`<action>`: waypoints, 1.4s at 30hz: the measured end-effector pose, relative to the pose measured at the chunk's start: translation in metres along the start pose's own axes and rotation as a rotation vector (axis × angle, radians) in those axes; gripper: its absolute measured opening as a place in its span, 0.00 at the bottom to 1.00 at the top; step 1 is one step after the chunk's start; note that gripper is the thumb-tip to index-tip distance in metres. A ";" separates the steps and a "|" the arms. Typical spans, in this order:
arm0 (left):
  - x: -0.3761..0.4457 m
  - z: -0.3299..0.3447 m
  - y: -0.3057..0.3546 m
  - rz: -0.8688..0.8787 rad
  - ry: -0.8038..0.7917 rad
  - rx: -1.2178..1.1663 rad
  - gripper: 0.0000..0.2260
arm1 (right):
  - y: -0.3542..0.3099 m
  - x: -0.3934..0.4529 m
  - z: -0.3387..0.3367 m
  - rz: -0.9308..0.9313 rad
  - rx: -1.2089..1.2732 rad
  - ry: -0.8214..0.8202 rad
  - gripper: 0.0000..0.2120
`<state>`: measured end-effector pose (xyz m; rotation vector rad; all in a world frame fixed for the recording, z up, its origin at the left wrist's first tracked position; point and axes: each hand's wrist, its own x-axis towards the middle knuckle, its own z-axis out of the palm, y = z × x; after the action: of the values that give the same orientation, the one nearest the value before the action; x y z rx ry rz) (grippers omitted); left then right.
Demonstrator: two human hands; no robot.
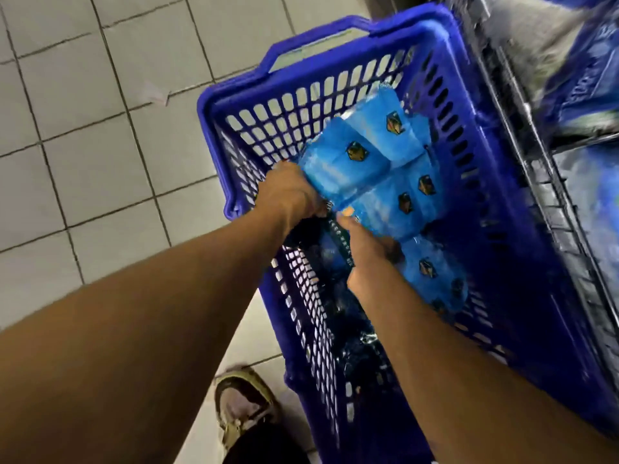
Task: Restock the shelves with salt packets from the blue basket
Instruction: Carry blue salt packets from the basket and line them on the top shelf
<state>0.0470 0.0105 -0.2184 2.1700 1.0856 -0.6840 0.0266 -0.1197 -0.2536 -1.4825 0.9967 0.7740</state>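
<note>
A blue plastic basket [335,38] with slotted walls stands on the tiled floor, right beside the shelves. Inside lie several bright blue salt packets [378,182], each with a small gold and black mark. My left hand [288,192] is inside the basket and grips the left end of the upper packets. My right hand [365,252] reaches in just below it, its thumb pressed on a packet and its fingers curled under the stack. More packets lie in shadow lower in the basket.
Metal shelves [542,182] with wire fronts run along the right edge, holding blurred blue packets [582,78]. Pale floor tiles [100,128] fill the left. My shoe [241,410] stands at the bottom, close to the basket's near corner.
</note>
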 end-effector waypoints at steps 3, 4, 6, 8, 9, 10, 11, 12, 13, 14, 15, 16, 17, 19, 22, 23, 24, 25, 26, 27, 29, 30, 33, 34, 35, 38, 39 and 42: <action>-0.009 0.008 -0.005 0.013 -0.009 -0.012 0.27 | 0.007 -0.003 -0.010 -0.083 0.103 0.184 0.22; -0.012 0.010 -0.006 0.013 -0.016 -0.006 0.27 | 0.006 -0.009 -0.015 -0.090 0.112 0.191 0.20; -0.017 0.012 -0.004 0.024 -0.021 0.009 0.25 | 0.003 -0.019 -0.030 -0.099 0.092 0.137 0.22; -0.022 0.011 -0.001 0.042 -0.059 -0.062 0.25 | -0.003 -0.029 -0.046 -0.080 0.062 0.053 0.26; -0.027 0.009 0.001 0.046 -0.097 -0.140 0.24 | -0.006 -0.037 -0.055 -0.064 0.046 0.019 0.27; -0.034 0.005 0.005 0.053 -0.125 -0.219 0.23 | -0.011 -0.047 -0.065 -0.057 0.029 -0.010 0.26; -0.042 -0.001 0.008 0.064 -0.158 -0.297 0.21 | -0.016 -0.059 -0.074 -0.067 0.008 -0.045 0.25; -0.055 -0.008 0.010 0.078 -0.185 -0.389 0.19 | -0.020 -0.073 -0.084 -0.087 -0.012 -0.084 0.24; -0.070 -0.018 0.010 0.092 -0.211 -0.507 0.16 | -0.024 -0.090 -0.092 -0.106 -0.027 -0.120 0.24; -0.087 -0.028 0.008 0.104 -0.225 -0.623 0.14 | -0.029 -0.110 -0.101 -0.111 -0.036 -0.144 0.24; -0.104 -0.041 0.004 0.115 -0.225 -0.729 0.13 | -0.035 -0.131 -0.108 -0.107 -0.046 -0.159 0.25; -0.125 -0.057 0.001 0.111 -0.218 -0.805 0.12 | -0.040 -0.153 -0.116 -0.092 -0.057 -0.163 0.24; -0.146 -0.072 -0.004 0.088 -0.206 -0.870 0.11 | -0.045 -0.176 -0.123 -0.068 -0.071 -0.163 0.25; -0.189 -0.100 -0.013 -0.011 -0.212 -1.021 0.08 | -0.054 -0.220 -0.135 -0.024 -0.094 -0.174 0.31; -0.255 -0.142 -0.023 -0.184 -0.324 -1.192 0.12 | -0.072 -0.289 -0.143 -0.053 -0.145 -0.157 0.37; -0.278 -0.158 -0.024 -0.211 -0.351 -1.224 0.14 | -0.079 -0.312 -0.144 -0.087 -0.159 -0.151 0.38; -0.301 -0.173 -0.025 -0.229 -0.364 -1.244 0.15 | -0.087 -0.336 -0.146 -0.112 -0.172 -0.149 0.39; -0.326 -0.190 -0.024 -0.239 -0.369 -1.255 0.17 | -0.096 -0.360 -0.148 -0.123 -0.173 -0.167 0.39; -0.350 -0.208 -0.022 -0.238 -0.365 -1.258 0.18 | -0.107 -0.386 -0.149 -0.125 -0.165 -0.195 0.37; -0.375 -0.226 -0.020 -0.235 -0.356 -1.269 0.19 | -0.117 -0.413 -0.150 -0.136 -0.163 -0.225 0.34; -0.425 -0.260 -0.016 -0.229 -0.331 -1.293 0.20 | -0.139 -0.466 -0.155 -0.215 -0.197 -0.259 0.22; -0.451 -0.277 -0.013 -0.235 -0.312 -1.291 0.20 | -0.149 -0.492 -0.160 -0.253 -0.220 -0.267 0.15; -0.523 -0.327 -0.005 -0.215 -0.220 -1.298 0.18 | -0.178 -0.570 -0.178 -0.337 -0.224 -0.315 0.10; -0.534 -0.334 -0.005 -0.204 -0.184 -1.296 0.16 | -0.183 -0.582 -0.181 -0.358 -0.221 -0.323 0.10; -0.550 -0.346 -0.002 -0.186 -0.145 -1.291 0.16 | -0.190 -0.601 -0.187 -0.382 -0.218 -0.336 0.10; -0.599 -0.377 0.005 -0.109 -0.062 -1.266 0.18 | -0.206 -0.651 -0.209 -0.441 -0.192 -0.377 0.10; -0.613 -0.385 0.008 -0.085 -0.055 -1.254 0.18 | -0.209 -0.664 -0.218 -0.466 -0.193 -0.385 0.10; -0.640 -0.398 0.020 -0.017 -0.042 -1.242 0.20 | -0.212 -0.694 -0.243 -0.534 -0.198 -0.356 0.12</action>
<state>-0.2070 -0.0444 0.4894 1.0574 1.0656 0.0216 -0.0922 -0.2441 0.4923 -1.6090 0.2395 0.7197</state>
